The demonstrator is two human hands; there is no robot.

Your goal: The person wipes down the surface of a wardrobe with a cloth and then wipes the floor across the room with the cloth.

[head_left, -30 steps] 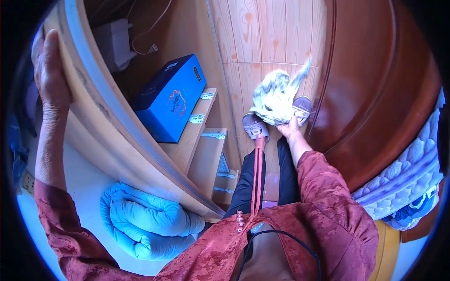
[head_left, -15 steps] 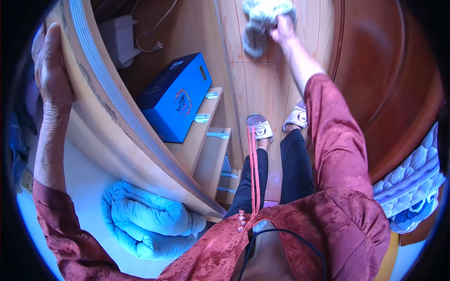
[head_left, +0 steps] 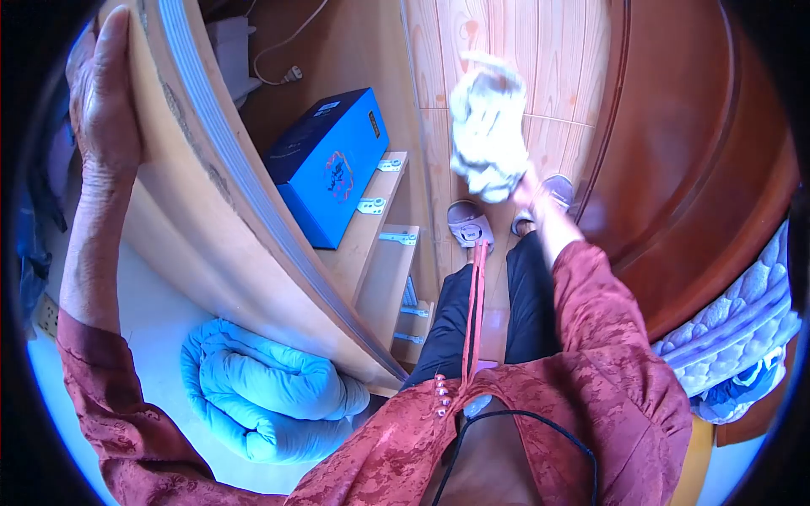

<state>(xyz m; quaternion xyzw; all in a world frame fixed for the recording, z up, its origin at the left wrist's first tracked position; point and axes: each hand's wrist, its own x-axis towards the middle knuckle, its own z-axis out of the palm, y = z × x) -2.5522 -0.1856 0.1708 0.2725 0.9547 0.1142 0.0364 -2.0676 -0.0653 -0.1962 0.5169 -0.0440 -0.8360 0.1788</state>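
Note:
My right hand (head_left: pixel 531 190) is closed on a crumpled whitish cloth (head_left: pixel 488 126), which hangs over the floor just beyond my feet. Motion blurs the fingers slightly. At the upper left, my left hand (head_left: pixel 105 110) rests against the side of a tall wooden panel (head_left: pixel 198 194) with a ribbed edge strip. Its thumb is stretched out along the wood, and the other fingers are partly hidden behind it. Past that panel, a blue box (head_left: pixel 333 173) sits on a wooden shelf (head_left: pixel 371 215).
A curved dark brown wooden piece (head_left: pixel 683 152) borders the floor (head_left: pixel 557 76) on the right. Below it lies quilted bedding (head_left: pixel 726 325). A rolled light-blue quilt (head_left: pixel 270 388) lies at lower left. A white cord with a plug (head_left: pixel 291 74) lies behind the box.
My right hand has drawn the cloth back toward my feet from farther out on the floor. The left hand stays against the panel, and the view has shifted a little.

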